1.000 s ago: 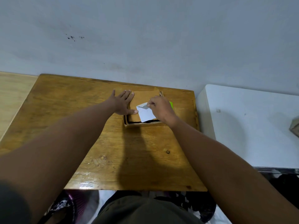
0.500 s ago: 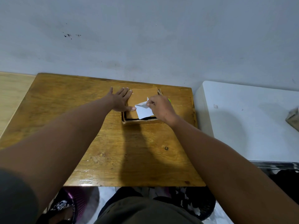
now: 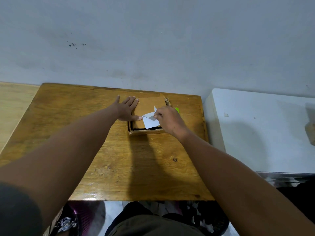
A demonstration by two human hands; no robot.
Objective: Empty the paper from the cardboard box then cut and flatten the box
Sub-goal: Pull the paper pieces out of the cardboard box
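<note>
wooden table (image 3: 102, 150) | left hand (image 3: 127, 109) flat beside cardboard box (image 3: 148, 106) | right hand (image 3: 167, 119) pinching paper (image 3: 150, 122)

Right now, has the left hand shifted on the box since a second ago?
No. The left hand stays at the cardboard box's left edge, thumb on top.

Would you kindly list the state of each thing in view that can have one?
cardboard box: open, flap held back.
white paper: pinched, partly out of the box.
left hand: flat on the flap.
right hand: grip closed on the paper.
</note>
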